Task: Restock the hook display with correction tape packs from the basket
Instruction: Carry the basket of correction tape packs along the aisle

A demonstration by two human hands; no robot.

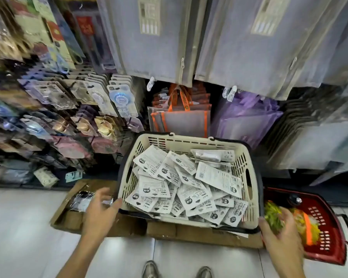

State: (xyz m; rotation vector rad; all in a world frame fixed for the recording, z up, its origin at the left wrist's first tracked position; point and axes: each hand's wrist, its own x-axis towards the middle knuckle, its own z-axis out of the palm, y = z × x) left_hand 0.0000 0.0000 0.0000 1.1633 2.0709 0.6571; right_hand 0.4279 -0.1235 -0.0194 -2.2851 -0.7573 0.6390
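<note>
Cream basket (247, 157) heaped with correction tape packs (189, 189).
Left hand (99, 207), right hand (279, 231) spread, empty, at near corners; risk: tipping off cardboard boxes (199, 235).

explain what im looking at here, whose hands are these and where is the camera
There is one picture, taken by a wide-angle camera worn on a person's head, looking forward and down. That is why the shop shelves seem to bend. No robot: a person works with bare hands.

The cream basket sits on flattened cardboard on the floor, full of white packs. Those are meant for the hook display on the left.

The left hand is spread at the basket's near left corner, and the right hand is at its near right corner. Neither holds anything. A red basket lies to the right, and the person's shoes show at the bottom.
</note>
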